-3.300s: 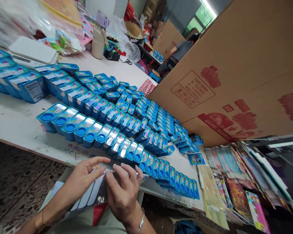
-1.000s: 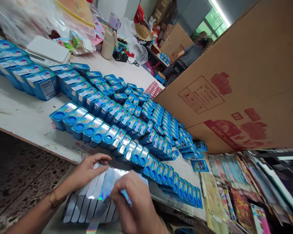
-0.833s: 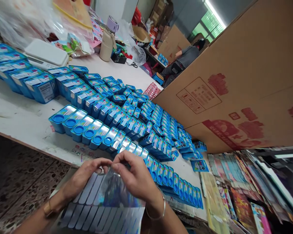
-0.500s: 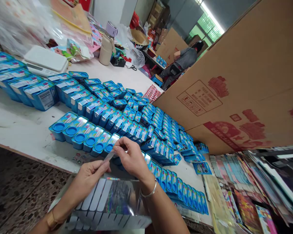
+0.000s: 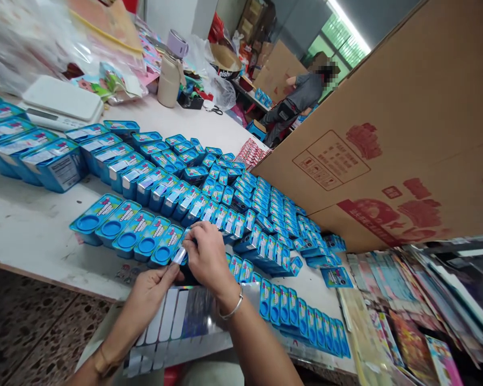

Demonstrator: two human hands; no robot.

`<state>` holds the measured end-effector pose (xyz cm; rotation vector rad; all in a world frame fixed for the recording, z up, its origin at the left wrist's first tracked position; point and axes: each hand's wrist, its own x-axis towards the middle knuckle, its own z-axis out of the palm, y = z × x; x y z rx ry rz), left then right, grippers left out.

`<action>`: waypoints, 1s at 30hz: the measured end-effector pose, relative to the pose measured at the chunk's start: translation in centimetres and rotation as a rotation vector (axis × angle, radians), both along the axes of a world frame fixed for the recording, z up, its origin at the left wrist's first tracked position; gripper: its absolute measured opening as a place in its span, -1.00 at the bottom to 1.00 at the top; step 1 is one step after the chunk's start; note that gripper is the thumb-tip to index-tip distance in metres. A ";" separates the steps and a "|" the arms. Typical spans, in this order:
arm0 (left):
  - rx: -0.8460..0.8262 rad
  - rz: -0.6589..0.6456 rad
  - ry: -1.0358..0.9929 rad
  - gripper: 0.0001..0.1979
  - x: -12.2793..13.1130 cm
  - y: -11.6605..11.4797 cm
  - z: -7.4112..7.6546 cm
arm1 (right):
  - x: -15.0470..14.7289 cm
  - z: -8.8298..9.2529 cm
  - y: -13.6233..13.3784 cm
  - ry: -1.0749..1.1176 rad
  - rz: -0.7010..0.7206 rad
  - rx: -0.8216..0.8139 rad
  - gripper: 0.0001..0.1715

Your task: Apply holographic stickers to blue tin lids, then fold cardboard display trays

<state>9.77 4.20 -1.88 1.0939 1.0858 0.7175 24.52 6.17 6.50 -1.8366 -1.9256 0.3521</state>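
A narrow, shiny sticker strip [image 5: 180,256] is stretched between my two hands, over the lid of one blue box [image 5: 176,236] in the front row. My left hand [image 5: 155,287] pinches its near end between thumb and finger. The far end is between the closed fingers of my right hand [image 5: 207,254], which partly hide it and the box. Whether the strip touches the lid along its whole length I cannot tell. Beneath my wrists lies a silvery sticker sheet [image 5: 203,316] with pale oblong labels, at the table's front edge.
Rows of blue boxes [image 5: 161,187] cover much of the white table [image 5: 20,225]. A kitchen scale [image 5: 62,99] and a beige bottle [image 5: 169,80] stand behind. A large cardboard carton [image 5: 386,134] rises at right, near stacked printed sheets [image 5: 390,284]. Another person [image 5: 301,94] works in the background.
Both hands have brought the strip from in front of the row to over a box lid. The sticker sheet has shifted a little, and the view has moved slightly.
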 end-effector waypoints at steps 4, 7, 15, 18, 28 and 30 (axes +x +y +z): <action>-0.119 -0.002 -0.003 -0.37 0.4 0.4 -2.1 | 0.1 -0.2 0.2 0.040 -0.031 -0.002 -0.86; -0.110 0.006 0.000 -0.34 0.5 0.7 -2.8 | 0.0 -0.5 0.6 0.015 -0.039 0.018 -0.83; -0.091 -0.101 -0.081 -0.39 -1.4 -1.6 1.6 | 0.0 2.5 -3.6 0.097 0.012 0.178 -0.72; -0.070 -0.253 -0.165 -0.54 -2.7 -2.7 2.8 | 0.3 4.0 -8.7 0.136 0.117 0.130 -0.79; -0.032 -0.360 -0.181 -0.60 -1.5 -4.8 4.8 | -0.1 0.5 -14.7 -0.099 0.114 0.359 -0.79; -0.034 -0.366 -0.190 -0.60 -1.1 -5.0 5.0 | 0.2 0.3 -15.0 -0.116 0.112 0.398 -0.74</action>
